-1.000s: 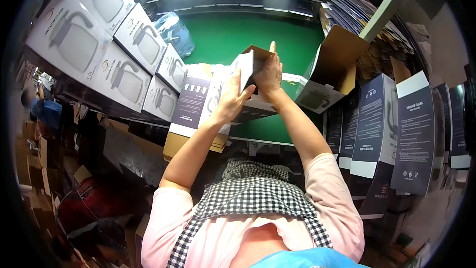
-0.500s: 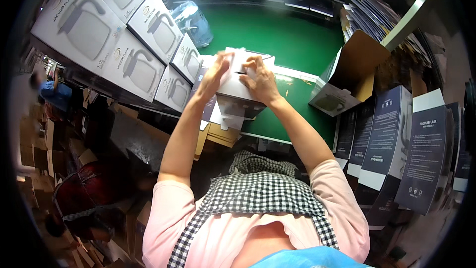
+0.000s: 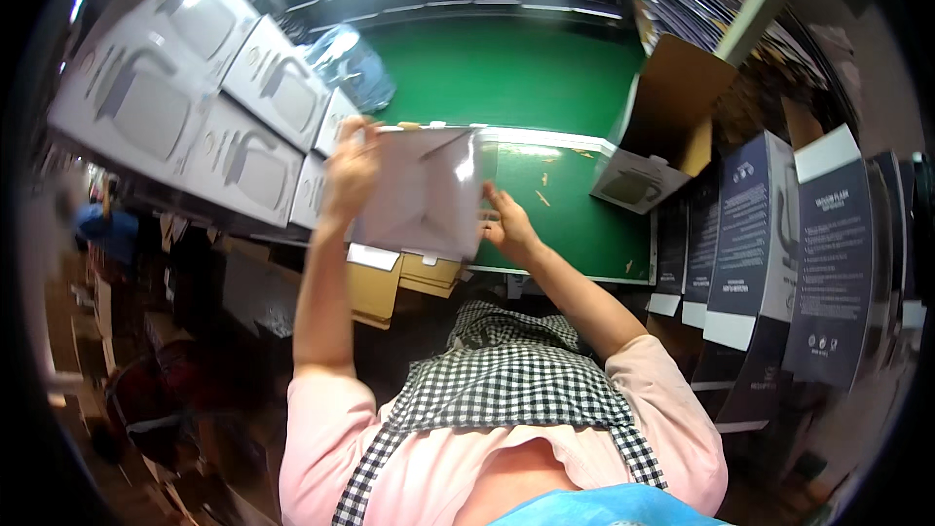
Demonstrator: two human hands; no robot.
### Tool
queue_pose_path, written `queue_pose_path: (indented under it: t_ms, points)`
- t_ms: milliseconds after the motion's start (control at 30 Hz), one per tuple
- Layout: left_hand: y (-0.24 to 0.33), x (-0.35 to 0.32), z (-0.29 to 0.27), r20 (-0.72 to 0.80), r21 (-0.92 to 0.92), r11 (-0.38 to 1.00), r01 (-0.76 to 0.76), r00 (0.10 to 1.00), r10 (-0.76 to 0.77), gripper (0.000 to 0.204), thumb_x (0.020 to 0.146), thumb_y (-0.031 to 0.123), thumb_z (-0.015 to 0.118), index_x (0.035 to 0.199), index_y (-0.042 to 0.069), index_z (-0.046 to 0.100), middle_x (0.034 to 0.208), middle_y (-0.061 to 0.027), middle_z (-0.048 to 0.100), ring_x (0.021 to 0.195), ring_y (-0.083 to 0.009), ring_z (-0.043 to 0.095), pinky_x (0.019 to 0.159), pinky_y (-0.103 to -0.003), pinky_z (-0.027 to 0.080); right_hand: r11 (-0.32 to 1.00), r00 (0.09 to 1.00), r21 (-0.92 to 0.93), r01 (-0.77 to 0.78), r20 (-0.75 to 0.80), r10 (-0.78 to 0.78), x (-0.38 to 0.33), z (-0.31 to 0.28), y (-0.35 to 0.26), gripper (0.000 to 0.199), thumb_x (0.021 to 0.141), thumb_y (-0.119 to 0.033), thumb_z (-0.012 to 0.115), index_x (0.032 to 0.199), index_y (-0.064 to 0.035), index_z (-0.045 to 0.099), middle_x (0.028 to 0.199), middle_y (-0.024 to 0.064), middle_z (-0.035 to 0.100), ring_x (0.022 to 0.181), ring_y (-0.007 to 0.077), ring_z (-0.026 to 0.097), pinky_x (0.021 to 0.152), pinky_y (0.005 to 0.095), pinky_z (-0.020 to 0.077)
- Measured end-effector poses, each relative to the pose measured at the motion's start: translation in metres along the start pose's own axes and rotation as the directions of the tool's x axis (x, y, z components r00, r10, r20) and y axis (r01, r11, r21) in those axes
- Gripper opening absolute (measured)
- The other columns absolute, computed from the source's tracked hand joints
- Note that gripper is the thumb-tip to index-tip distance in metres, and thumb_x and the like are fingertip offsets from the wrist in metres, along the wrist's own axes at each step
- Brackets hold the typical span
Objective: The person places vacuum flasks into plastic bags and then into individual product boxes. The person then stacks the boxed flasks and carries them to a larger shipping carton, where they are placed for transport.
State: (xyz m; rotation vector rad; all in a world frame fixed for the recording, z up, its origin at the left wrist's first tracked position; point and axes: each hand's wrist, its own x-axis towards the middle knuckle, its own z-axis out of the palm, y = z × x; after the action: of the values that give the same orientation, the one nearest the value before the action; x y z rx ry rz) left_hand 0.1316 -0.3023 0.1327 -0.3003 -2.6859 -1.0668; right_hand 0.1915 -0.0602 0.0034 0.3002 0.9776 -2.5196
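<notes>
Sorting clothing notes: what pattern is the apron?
Black-and-white check; the apron shows best in the head view.

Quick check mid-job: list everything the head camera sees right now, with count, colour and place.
Flat box: one, white-grey, held up over the table's near edge.
Table: one, green top with white rim, centre.
Printed boxes: about six or more, white with grey pictures, stacked at left.
Dark sleeves: a row, navy with white ends, standing at right.
Open carton: one, brown, on the table's far right.
Flat cardboard: a few sheets, brown, below the held box.
Plastic bag: one, bluish, far left of table.
Apron: one, black-and-white check, over pink shirt.
Left hand: grips the box's left edge.
Right hand: on the box's right edge.
</notes>
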Motion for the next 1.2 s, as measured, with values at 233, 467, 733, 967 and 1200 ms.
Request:
queue_pose_path:
  t_ms: [233,467,733,967,1200]
  points:
    - [-0.010,-0.078,-0.009,0.681,-0.455,0.630,0.629,0.702,-0.209,0.044,0.104,0.032,0.039,0.136,0.003,0.051,0.126,-0.0130,0.062,0.106,-0.0245,0.064,0.093,-0.034,0.049,0.204,0.476,-0.519,0.830,0.470,-0.743,-0.095,0.012,-0.008,0.133,0.069,-0.028,0.089,0.155,-0.0056,-0.010,0.153,0.0330,0.023,0.133,0.0395,0.047,0.107,0.0449,0.0442]
    - [0.015,-0.069,0.282,0.710,-0.471,0.715,0.517,0.703,-0.041,0.050,0.104,0.038,0.038,0.137,0.003,0.049,0.132,-0.0191,0.057,0.119,-0.0324,0.056,0.102,-0.038,0.043,-0.056,0.457,-0.959,0.279,0.184,-0.870,-0.175,-0.127,-0.007,0.073,0.076,-0.012,0.083,0.139,-0.0016,0.047,0.138,0.0198,0.054,0.127,0.0343,0.054,0.104,0.0401,0.0469]
    - [0.054,-0.059,0.431,0.622,-0.436,0.874,0.214,0.774,0.120,0.058,0.103,0.042,0.043,0.143,0.000,0.042,0.141,-0.0217,0.050,0.132,-0.0365,0.046,0.112,-0.041,0.035,0.571,0.423,-0.794,0.210,-0.453,-0.785,-0.168,-0.298,-0.010,0.059,0.085,-0.011,0.075,0.135,0.0008,0.046,0.121,0.0160,0.060,0.108,0.0231,0.060,0.092,0.0353,0.0467]
    - [-0.074,-0.049,0.297,0.139,0.783,0.569,0.252,0.820,-0.555,0.087,0.095,0.048,0.052,0.152,-0.006,0.017,0.149,-0.0401,0.026,0.138,-0.0588,0.025,0.106,-0.072,0.024,0.405,0.479,-0.816,-0.412,-0.572,-0.666,-0.183,-0.269,0.064,0.029,0.089,-0.005,0.068,0.117,0.0011,0.061,0.096,0.0115,0.070,0.088,0.0203,0.068,0.081,0.0320,0.0534]
    - [-0.140,-0.088,0.304,0.322,0.760,0.649,0.023,0.855,-0.407,0.062,0.096,0.012,0.045,0.148,-0.012,0.024,0.130,-0.0474,0.044,0.123,-0.0615,0.045,0.107,-0.060,0.037,0.378,0.763,-0.916,0.132,-0.150,-0.629,-0.093,-0.137,0.042,0.015,0.090,-0.005,0.066,0.104,0.0004,0.066,0.090,0.0121,0.071,0.082,0.0190,0.070,0.073,0.0300,0.0550]
